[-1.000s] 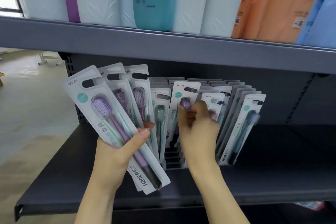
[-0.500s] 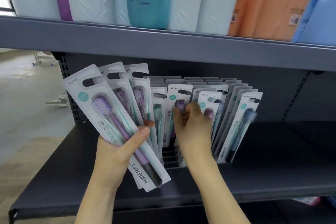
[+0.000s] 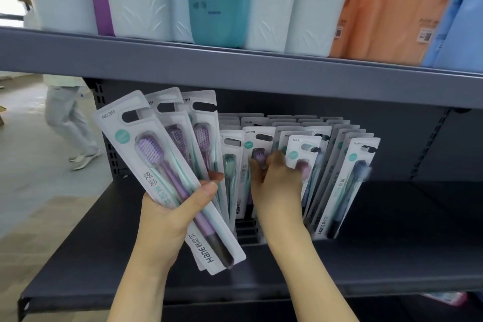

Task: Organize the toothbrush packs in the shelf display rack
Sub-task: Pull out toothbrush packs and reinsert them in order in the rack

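Though fanned, white purple-bristled toothbrush packs [image 3: 167, 178]

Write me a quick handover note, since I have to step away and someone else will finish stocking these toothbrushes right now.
Left hand: grips a fan of three purple toothbrush packs, held in front of the shelf, left of the rack.
Right hand: fingers curled round a purple pack standing in the display rack, near the front row.
Done: the rack on the lower shelf already holds many upright packs, including a green pack and a blue pack leaning at the right end.
Left: seat the pack under the right hand, then slot in the three held ones.
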{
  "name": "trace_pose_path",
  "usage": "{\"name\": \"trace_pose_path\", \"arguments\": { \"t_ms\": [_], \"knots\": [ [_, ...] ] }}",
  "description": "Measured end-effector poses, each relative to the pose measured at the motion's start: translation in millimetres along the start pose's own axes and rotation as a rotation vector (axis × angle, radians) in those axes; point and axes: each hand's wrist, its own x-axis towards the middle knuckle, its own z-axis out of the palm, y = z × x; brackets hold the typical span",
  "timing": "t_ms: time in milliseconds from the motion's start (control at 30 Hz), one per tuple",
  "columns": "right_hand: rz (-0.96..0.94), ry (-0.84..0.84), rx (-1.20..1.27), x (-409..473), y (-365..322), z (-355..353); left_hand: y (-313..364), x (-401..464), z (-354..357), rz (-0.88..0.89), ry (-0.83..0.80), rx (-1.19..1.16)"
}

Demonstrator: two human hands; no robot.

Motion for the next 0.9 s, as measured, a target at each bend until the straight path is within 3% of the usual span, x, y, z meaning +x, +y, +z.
{"name": "trace_pose_path", "arguments": {
  "t_ms": [467, 767, 900],
  "knots": [
    [0.098, -0.169, -0.118, 9.5, -17.7, -7.6, 2.4, -2.5, 11.7, -0.029, -0.058, -0.006],
    [0.066, -0.217, -0.226, 11.1, -29.9, -12.5, 8.3, -6.6, 9.9, -0.034, -0.044, 0.025],
    [0.06, -0.346, -0.292, 12.7, -32.7, -21.2, 7.7, -8.7, 9.5, -0.047, -0.053, 0.038]
  ]
}}
